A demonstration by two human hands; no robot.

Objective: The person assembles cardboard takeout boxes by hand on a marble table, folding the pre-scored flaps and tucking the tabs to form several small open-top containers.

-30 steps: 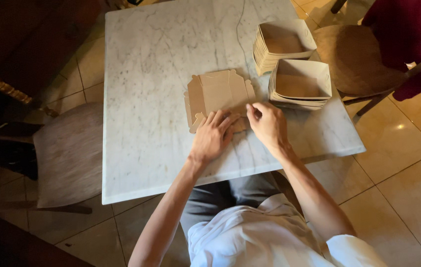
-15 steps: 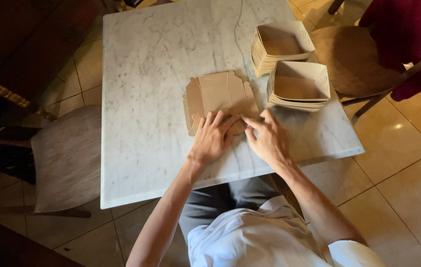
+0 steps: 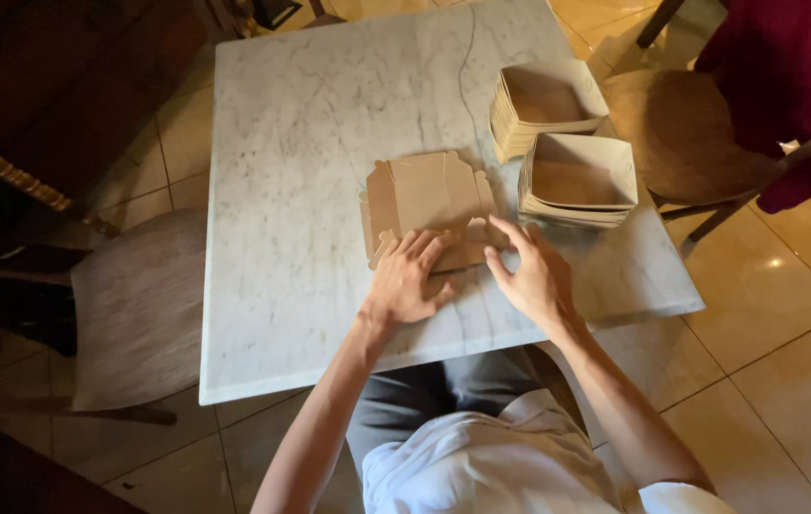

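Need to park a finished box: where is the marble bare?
Bare: the whole stretch left of the flat cardboard blank, and the far edge beyond it. Crowded: the right side, where two stacks of boxes stand, and the near edge under both hands.

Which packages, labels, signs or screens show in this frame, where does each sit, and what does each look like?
Flat cardboard box blank: middle of the marble table, brown, unfolded with flaps; left hand rests on its near edge, right hand touches its near right corner.
Far stack of nested cardboard trays: right side of the table, square, brown inside, pale rims.
Near stack of nested cardboard trays: just in front of it, same look.
No labels, signs or screens visible.
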